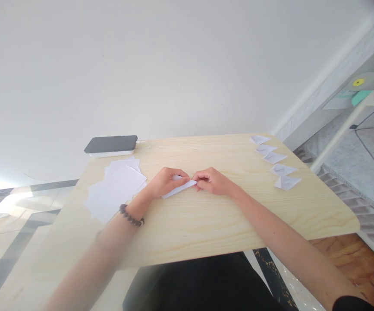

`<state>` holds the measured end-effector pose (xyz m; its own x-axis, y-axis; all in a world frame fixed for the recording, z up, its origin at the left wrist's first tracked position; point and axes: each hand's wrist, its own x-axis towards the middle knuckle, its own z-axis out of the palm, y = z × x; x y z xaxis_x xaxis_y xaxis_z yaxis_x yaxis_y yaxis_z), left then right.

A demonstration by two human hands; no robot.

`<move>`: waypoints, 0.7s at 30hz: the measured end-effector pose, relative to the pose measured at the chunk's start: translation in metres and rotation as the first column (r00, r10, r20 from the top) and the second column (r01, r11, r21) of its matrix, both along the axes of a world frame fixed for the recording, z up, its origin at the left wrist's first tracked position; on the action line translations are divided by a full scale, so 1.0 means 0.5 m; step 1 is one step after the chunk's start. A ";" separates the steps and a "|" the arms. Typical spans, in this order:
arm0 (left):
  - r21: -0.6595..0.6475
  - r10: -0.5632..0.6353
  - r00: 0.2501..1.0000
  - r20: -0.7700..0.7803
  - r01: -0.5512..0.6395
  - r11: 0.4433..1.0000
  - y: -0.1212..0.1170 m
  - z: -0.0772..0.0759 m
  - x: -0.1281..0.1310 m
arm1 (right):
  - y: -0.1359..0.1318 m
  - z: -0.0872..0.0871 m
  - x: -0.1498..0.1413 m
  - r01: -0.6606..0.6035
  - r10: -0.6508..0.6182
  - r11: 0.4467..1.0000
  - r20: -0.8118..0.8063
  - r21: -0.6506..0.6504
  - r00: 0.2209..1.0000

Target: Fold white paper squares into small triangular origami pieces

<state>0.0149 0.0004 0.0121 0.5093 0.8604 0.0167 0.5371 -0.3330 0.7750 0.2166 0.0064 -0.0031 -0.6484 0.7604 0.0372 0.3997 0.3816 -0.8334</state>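
Observation:
A folded strip of white paper [177, 189] is between my hands above the middle of the table. My left hand [167, 181], with a dark beaded bracelet on its wrist, grips the paper along its length, thumb on the near side. The right hand [211, 180] pinches the pointed right end of the same paper, its fingertips close to the left ones. Part of the paper is hidden behind the left thumb and fingers. Left of my left hand lies a loose pile of white paper sheets [115, 185].
Several folded paper pieces [287, 182] stand in a row along the right side of the wooden table [206, 233]. At the back left, a dark-screened phone [111, 144] rests on a white block with a cable. A white wall [187, 69] rises behind the table.

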 end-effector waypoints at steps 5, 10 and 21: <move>0.009 0.001 1.000 -0.001 -0.001 1.000 0.000 -0.001 0.001 | 0.000 0.002 0.001 -0.024 0.023 0.999 -0.024 -0.038 0.999; 0.014 0.008 1.000 -0.001 -0.008 1.000 0.000 -0.003 0.001 | -0.002 -0.001 -0.003 0.006 -0.005 1.000 -0.042 0.030 0.999; 0.039 -0.025 0.999 0.025 0.024 0.999 0.007 -0.016 -0.006 | -0.004 -0.001 -0.001 -0.023 0.023 0.998 0.006 0.052 1.000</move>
<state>0.0120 0.0038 0.0043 0.5296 0.8459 0.0629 0.5087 -0.3760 0.7745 0.2161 0.0046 -0.0035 -0.6660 0.7424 0.0732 0.3944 0.4338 -0.8101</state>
